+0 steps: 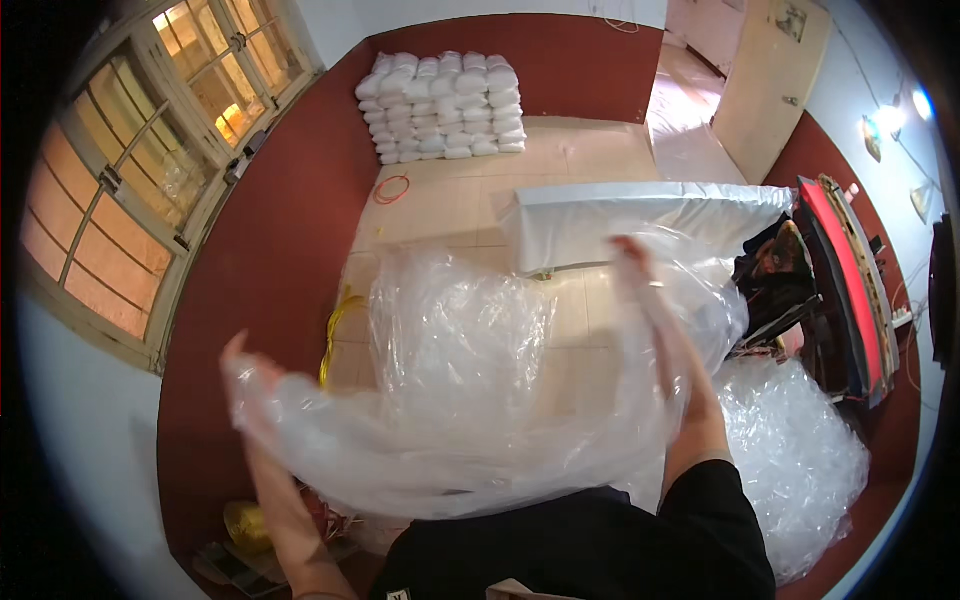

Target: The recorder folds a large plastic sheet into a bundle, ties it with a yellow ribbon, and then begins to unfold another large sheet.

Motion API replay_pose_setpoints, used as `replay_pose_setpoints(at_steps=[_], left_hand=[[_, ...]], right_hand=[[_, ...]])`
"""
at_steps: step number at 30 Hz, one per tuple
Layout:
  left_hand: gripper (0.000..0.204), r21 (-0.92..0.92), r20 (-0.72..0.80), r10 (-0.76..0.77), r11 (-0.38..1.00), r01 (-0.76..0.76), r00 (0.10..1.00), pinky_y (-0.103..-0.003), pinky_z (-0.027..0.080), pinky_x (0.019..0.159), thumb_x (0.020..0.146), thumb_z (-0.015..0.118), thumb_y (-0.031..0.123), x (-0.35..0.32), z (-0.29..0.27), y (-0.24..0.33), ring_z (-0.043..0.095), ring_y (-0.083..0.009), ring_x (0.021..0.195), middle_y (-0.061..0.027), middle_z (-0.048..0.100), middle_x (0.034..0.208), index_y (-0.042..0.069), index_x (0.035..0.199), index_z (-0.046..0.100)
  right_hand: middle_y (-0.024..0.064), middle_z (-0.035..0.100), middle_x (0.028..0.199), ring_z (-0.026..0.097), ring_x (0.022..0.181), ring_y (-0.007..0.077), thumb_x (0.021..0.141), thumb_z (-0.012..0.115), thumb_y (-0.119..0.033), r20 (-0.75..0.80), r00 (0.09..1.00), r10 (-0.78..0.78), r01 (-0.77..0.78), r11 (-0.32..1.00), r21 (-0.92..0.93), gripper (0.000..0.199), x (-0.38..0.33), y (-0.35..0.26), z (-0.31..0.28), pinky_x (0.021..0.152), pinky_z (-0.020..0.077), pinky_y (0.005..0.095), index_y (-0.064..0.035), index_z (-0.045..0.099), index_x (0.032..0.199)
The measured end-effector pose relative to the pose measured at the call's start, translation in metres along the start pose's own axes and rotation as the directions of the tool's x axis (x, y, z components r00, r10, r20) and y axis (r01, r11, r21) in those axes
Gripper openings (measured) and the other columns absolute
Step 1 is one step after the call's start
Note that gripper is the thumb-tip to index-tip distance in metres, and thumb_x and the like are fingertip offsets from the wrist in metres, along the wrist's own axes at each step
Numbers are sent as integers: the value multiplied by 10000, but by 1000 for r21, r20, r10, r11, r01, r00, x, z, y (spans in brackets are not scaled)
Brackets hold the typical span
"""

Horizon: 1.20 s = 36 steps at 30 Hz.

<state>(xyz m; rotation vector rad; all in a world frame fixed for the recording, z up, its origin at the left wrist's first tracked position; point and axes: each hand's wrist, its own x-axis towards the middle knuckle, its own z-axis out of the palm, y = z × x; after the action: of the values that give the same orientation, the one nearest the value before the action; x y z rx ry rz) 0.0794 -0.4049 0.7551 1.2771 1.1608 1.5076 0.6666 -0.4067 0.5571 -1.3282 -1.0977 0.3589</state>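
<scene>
A large clear plastic sheet (470,465) is held up in front of my body, sagging in a wide curve between my hands. My left hand (257,378), at the left, grips one end of it, with the film lying over some of the fingers. Farther forward on the right, my right hand (634,262) is raised with the other end; it is smeared by motion, and the film hangs around that wrist and forearm. Beyond the sheet, a pile of crumpled clear plastic (455,325) lies on the floor.
A big heap of clear plastic (790,460) rests by my right arm. A long bench-like thing covered in silvery film (650,215) stands ahead. White bundles (445,105) are stacked at the far wall. Yellow cord (337,335) and an orange coil (392,189) lie leftward.
</scene>
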Motion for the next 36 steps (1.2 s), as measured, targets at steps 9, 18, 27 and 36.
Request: replay_pose_setpoints(at_steps=[9,18,27,36], left_hand=[[359,527,767,-340,818,-231,544,-287,425,560,786,587,96,5,163,-51,498,-120,604,-69,564,673,83,1139,525],[108,495,697,61,680,-541,715,-413,424,574,719,577,64,27,165,-76,544,-370,636,-189,567,683,32,815,539],[210,858,408,364,160,-487,837,-441,449,627,737,509,74,144,-24,-54,582,-357,730,-162,595,746,124,924,587],[346,953,-15,-979,-76,-293,205,-398,289,983,823,467,139,-160,-147,-253,408,-299,1149,-190,468,1212,-6,1135,498]], right_hand=[[77,636,896,595,844,199,753,500,63,824,512,-244,64,967,247,248,-44,-218,155,796,451,299,-61,625,928],[142,583,1028,538,956,307,815,560,-353,984,81,158,542,822,-177,454,-118,-225,68,857,411,373,-63,504,1161],[111,600,744,553,687,266,795,555,-388,804,593,-39,530,771,-354,514,-63,-284,24,713,447,374,-10,516,1140],[112,624,765,608,789,302,771,533,-207,611,327,721,434,459,-775,273,-325,-25,24,855,362,511,-125,559,1030]])
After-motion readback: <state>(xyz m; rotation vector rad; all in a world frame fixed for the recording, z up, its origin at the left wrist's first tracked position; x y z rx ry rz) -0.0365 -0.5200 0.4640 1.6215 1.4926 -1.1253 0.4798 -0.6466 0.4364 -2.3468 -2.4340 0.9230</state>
